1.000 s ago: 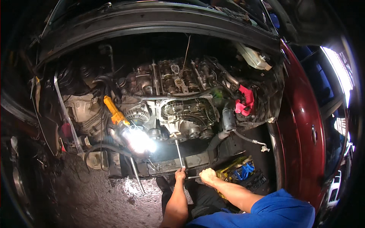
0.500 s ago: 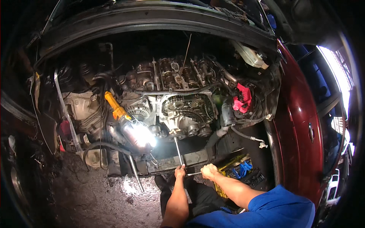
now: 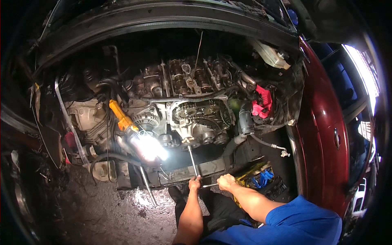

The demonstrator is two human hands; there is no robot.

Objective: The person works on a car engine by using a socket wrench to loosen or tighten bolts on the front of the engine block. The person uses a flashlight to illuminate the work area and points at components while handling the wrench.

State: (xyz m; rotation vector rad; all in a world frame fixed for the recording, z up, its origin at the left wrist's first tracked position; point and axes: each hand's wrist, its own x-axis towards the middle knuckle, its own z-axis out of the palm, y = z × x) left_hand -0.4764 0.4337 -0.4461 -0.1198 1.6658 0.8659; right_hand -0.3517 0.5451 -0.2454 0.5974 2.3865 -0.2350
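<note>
As left hand [image 3: 194, 183] grips, rod [image 3: 192, 161] extends beyond

Floor [image 3: 110, 218] beneath you: grey, rough, wet-looking sheen, with a bright patch of glare [image 3: 142, 199] left of your dark shoe [image 3: 176, 193], which stands on it. To your right, a yellow tray [image 3: 250, 171] appears to rest on the floor, holding a blue item [image 3: 263, 178] and dark pieces too small to identify.
</note>
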